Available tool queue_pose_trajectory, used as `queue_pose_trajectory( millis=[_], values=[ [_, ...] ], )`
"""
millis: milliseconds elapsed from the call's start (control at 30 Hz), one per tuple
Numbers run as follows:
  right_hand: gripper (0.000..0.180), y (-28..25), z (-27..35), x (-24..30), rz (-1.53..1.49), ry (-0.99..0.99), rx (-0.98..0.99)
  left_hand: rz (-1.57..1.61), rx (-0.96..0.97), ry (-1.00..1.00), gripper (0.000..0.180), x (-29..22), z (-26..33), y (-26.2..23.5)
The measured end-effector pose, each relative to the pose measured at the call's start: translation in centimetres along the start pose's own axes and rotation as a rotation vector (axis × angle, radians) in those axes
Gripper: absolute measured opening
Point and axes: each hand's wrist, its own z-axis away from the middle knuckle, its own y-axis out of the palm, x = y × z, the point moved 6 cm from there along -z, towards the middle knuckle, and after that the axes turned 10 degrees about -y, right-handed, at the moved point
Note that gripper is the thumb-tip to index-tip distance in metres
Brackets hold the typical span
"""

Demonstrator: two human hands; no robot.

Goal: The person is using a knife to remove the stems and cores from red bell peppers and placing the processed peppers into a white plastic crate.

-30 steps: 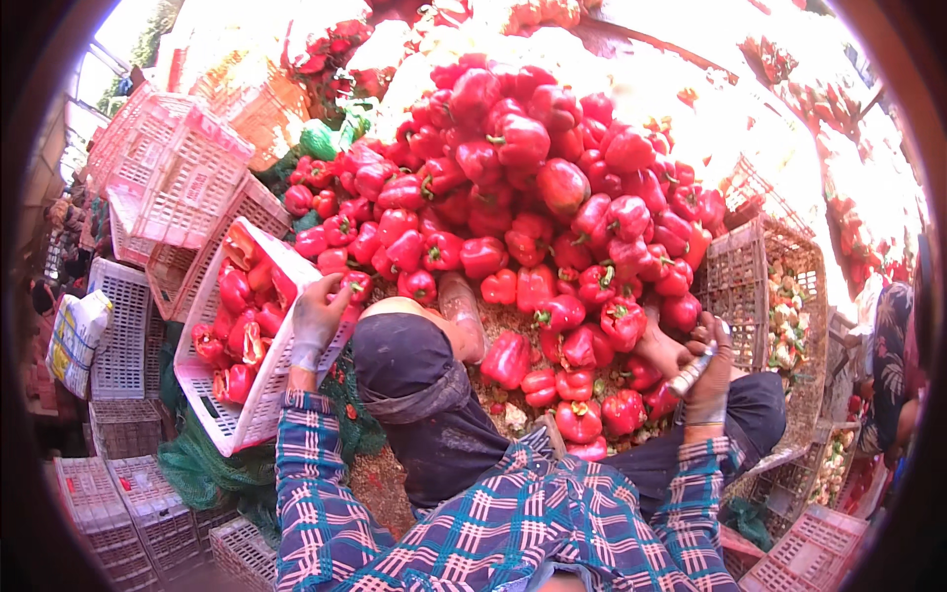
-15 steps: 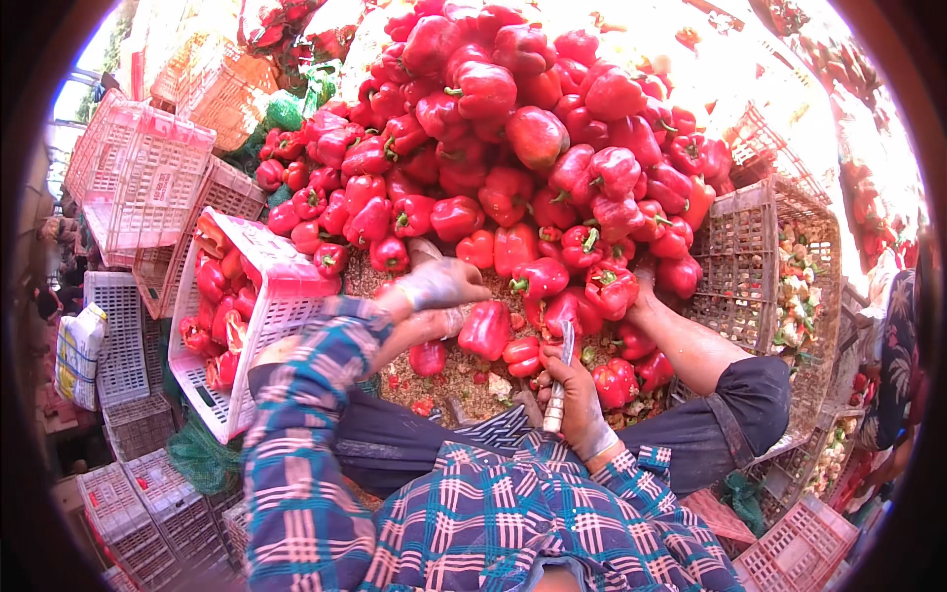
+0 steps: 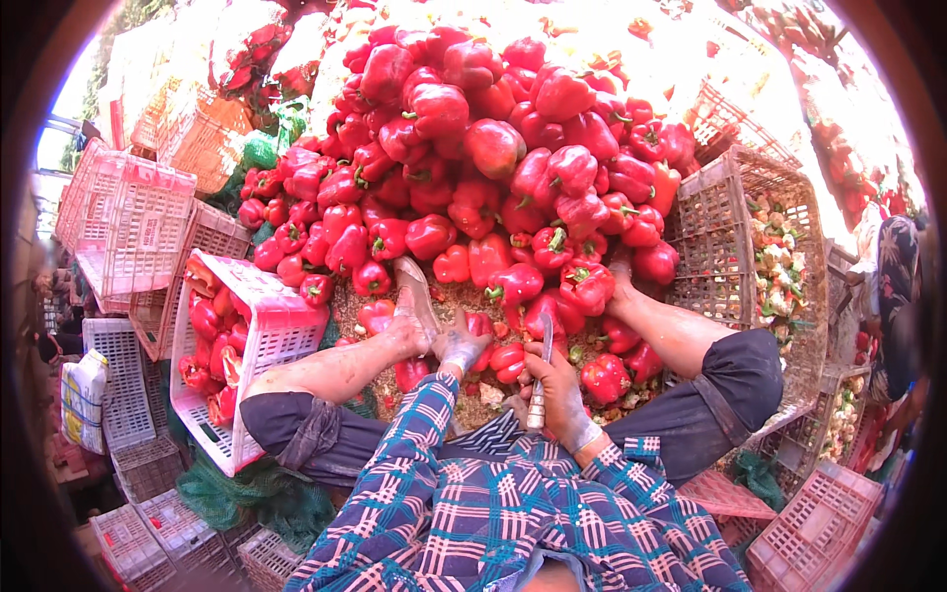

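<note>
Our right hand (image 3: 559, 400) is closed around a knife (image 3: 542, 370), its long axis near upright, blade pointing away toward the red pepper pile (image 3: 483, 158). Our left hand (image 3: 462, 345) rests half-open on a pepper (image 3: 480, 326) by our foot.

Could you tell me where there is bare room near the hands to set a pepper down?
The only bare patch is the littered ground between the two feet, below the pepper pile. The pile above is crowded, and the pink crate on the left already holds peppers. The right hand holds a knife.
</note>
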Motion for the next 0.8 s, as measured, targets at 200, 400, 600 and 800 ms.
queue_pose_trajectory(
  millis=[200, 400, 600, 800],
  values=[
    [0.032, -0.8, -0.5, -0.9, 0.061, -0.063, -0.009, 0.188, 0.021, 0.059, 0.106, 0.7, -1.4, 0.5],
    [0.032, 0.4, -0.7, -0.7, 0.357, -0.216, 0.044, 0.470, 0.061, 0.038, 0.106, 3.6, -4.3, 3.7],
    [0.033, -1.0, 0.4, 0.1, 0.353, -0.207, -0.010, 0.660, 0.248, 0.116, 0.094, 2.6, -6.5, 6.1],
    [0.029, 0.4, 0.2, 0.5, 0.707, -0.290, 0.159, 1.372, 0.312, 0.172, 0.075, 3.1, -8.7, 3.4]
  ],
)
